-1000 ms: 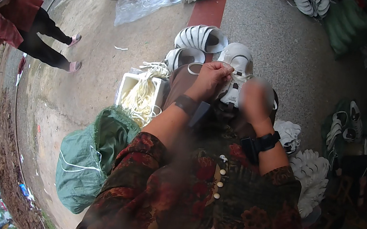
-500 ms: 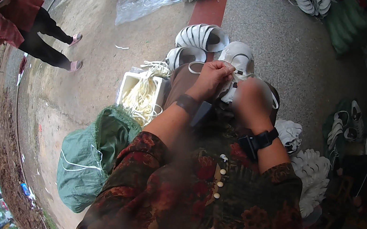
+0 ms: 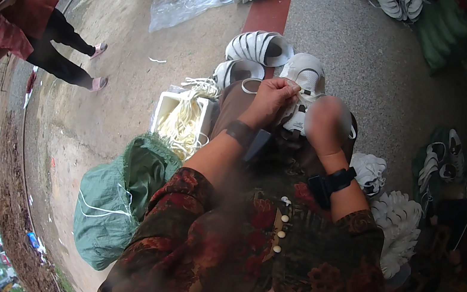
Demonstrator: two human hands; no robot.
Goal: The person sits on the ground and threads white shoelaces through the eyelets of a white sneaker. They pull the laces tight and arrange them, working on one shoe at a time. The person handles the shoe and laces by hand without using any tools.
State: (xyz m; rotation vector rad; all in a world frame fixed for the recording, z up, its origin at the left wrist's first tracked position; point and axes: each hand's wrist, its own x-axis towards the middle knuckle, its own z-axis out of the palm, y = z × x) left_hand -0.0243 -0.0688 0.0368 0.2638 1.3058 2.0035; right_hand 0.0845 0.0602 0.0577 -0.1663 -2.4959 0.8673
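On the left, a green sack (image 3: 109, 212) is seen and, just beyond it, a white box (image 3: 161, 105) filled with cream laces (image 3: 179, 123). At the knees (image 3: 233, 102), a pale shoe (image 3: 304, 69) is held, toe pointing away. The right hand (image 3: 327, 125) is blurred, so its grip cannot be told; by the left hand (image 3: 270, 100), a thin lace (image 3: 242, 84) is pinched between closed fingertips (image 3: 294, 87).

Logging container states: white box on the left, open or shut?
Open: no lid covers the white box, and cream laces pile up inside, some trailing over its rim.
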